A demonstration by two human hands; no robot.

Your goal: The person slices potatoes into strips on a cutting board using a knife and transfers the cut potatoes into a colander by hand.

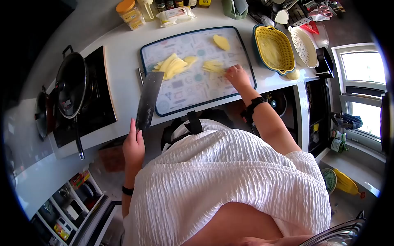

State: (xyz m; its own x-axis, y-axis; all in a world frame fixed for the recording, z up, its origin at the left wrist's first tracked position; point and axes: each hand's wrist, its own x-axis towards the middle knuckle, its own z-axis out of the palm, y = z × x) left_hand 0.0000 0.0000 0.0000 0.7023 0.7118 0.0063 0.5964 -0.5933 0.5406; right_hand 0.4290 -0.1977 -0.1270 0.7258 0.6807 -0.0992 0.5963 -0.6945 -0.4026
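1. Pan (72,88), black and round, sits at my far left on the dark cooktop (92,104), its long handle pointing toward the counter's front edge.
2. My left hand (134,144) is closed around the handle end of a cleaver (150,98), though my palm hides the handle itself. The broad dark blade slants up across the near left part of the board, its far end right by the potato slices; I cannot tell whether they touch.
3. Under that blade lies the cutting board (180,96), pale and patterned with a dark blue rim, flat on the white counter (113,30).
4. Potato slices (172,65) overlap in a fanned pile on the board's left half.
5. Potato strips (212,66) lie near the middle, right of that pile.
6. One loose slice (221,42) rests toward the far edge.
7. My right hand (238,77) is over the board's right side, fingers bent and bunched at the right end of the strips; whether they pinch any, I cannot tell.
8. Beyond the board's right edge sits a yellow basket (287,48) nested in a blue basin (257,46), with a rounded potato (293,75) beside it.
9. Farther right stands a white colander (303,47).
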